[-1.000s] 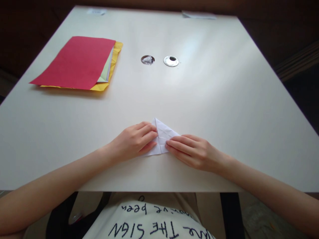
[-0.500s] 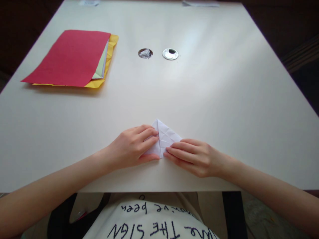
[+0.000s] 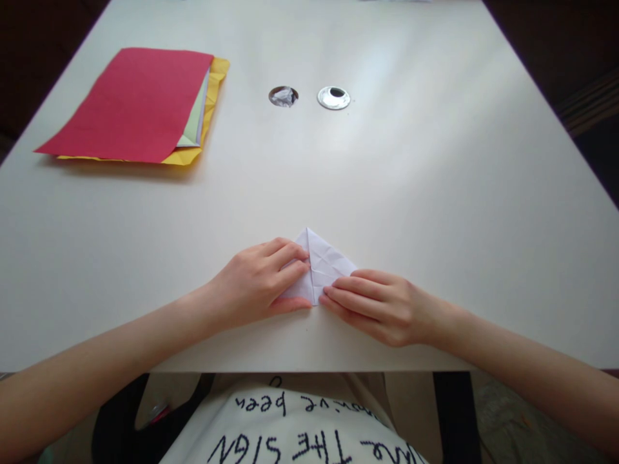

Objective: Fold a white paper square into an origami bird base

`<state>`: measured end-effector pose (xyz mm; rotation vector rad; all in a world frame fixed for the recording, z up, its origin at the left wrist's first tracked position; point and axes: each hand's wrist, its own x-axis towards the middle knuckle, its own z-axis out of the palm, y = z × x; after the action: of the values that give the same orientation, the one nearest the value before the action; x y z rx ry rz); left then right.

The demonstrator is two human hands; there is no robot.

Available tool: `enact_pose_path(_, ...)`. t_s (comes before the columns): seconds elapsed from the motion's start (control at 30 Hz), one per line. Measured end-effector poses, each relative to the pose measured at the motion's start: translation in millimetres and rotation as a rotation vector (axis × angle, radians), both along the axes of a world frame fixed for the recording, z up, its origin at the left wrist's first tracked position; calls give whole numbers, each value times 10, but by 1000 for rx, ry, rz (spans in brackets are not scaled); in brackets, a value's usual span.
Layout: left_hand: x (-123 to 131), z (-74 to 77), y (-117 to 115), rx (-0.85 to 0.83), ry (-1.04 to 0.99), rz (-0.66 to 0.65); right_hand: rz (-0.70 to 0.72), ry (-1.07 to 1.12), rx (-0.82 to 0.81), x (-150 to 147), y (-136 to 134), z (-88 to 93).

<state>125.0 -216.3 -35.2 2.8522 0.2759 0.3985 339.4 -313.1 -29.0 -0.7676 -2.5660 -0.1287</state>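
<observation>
A white sheet of paper folded into a triangle (image 3: pixel 327 259) lies on the table close to the near edge, its point facing away from me. A crease or flap edge runs down its middle. My left hand (image 3: pixel 264 277) covers the left half, fingers bent over the paper and thumb along the bottom edge. At the right corner, my right hand (image 3: pixel 382 306) grips the paper with its fingers together; its thumb is mostly hidden. Both hands touch the paper, and a narrow gap separates their fingertips.
On the white table (image 3: pixel 435 212), a red sheet (image 3: pixel 135 106) lies on yellow paper (image 3: pixel 220 71) and paler sheets at the far left. Past the hands are a round hole (image 3: pixel 283 96) with crumpled material in it and a silvery ring (image 3: pixel 333 98) with a dark opening.
The view has tilted slightly, so the far table items sit a little higher. Both hands keep the same hold on the folded paper, with barely any movement.
</observation>
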Motion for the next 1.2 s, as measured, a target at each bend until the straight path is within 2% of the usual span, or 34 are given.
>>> enact_pose_path(0.93, 14, 2, -5, 11, 34, 28, 8, -17, -1, 5, 0, -17)
enact_pose_path(1.2, -11, -3, -5, 47, 8, -6, 11, -9, -3, 4, 7, -18)
